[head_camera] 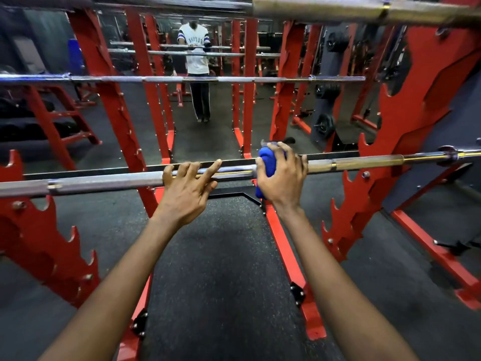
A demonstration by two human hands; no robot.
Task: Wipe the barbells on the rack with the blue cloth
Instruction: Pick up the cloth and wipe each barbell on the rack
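— Where is the bright blue folded cloth?

— Just to 3 o'clock of centre, wrapped over the long steel barbell that crosses the view from 9 o'clock to 3 o'clock, rising slightly toward the 3 o'clock end. One fold hangs below the bar.

— Who holds it?

— The right hand. Its fingers are curled over the top of the cloth and clamp it against the bar, with the thumb on the near side.

— And the left hand?

— Just to 9 o'clock of centre, near the right one but not touching it. Its fingers are spread apart and lie over the top of the same bar, the forefinger stretched along it toward the cloth. They are not closed round the bar.

— What carries the bar?

— A red steel rack with flame-shaped hooks, with one side at 9 o'clock and the other at 3 o'clock. A second, thicker steel barbell runs across at 12 to 1 o'clock.

— Beyond that?

— A wall mirror at 12 o'clock, showing a person in a white shirt behind bars. Dark speckled rubber flooring lies at 6 o'clock.
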